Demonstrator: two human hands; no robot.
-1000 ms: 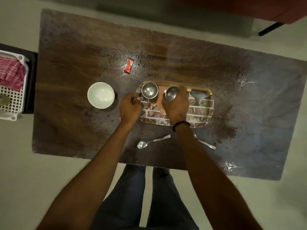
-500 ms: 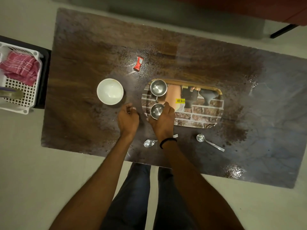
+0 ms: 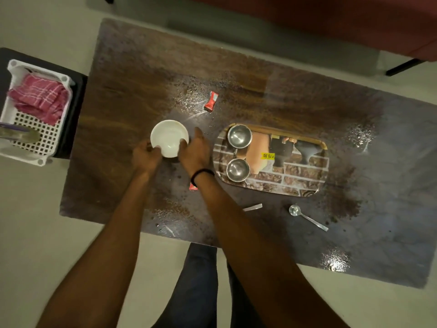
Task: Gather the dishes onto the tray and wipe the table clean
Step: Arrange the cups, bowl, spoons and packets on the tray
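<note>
A: Both hands are on the white bowl [image 3: 169, 141] now, left hand [image 3: 144, 156] cupping the near rim, right hand [image 3: 195, 151] wrapped round the side nearest the tray [image 3: 305, 183].

B: And the bowl sits on the table [image 3: 132, 91], just left of the tray, apart from it. Whether it is lifted off the surface, I can't tell from up here.

A: Two steel cups [image 3: 239, 136] are on the tray's left end, one behind the other. That's exactly where the bowl would come in.

B: That's the risk. Bring it across low and it clips the near cup [image 3: 238, 169], or lands half on the tray's rim and tips.

A: The table looks wet too, with droplets and dark grit all over. A slick bowl could slip in the fingers.

B: There's plenty left besides: a spoon [image 3: 307, 217] in front of the tray, a red wrapper [image 3: 211, 101] behind the bowl, and the pink cloth [image 3: 39, 98] sitting in the white basket [image 3: 50, 136] off to the left.

A: So the wiping hasn't started, by my reading.
</note>
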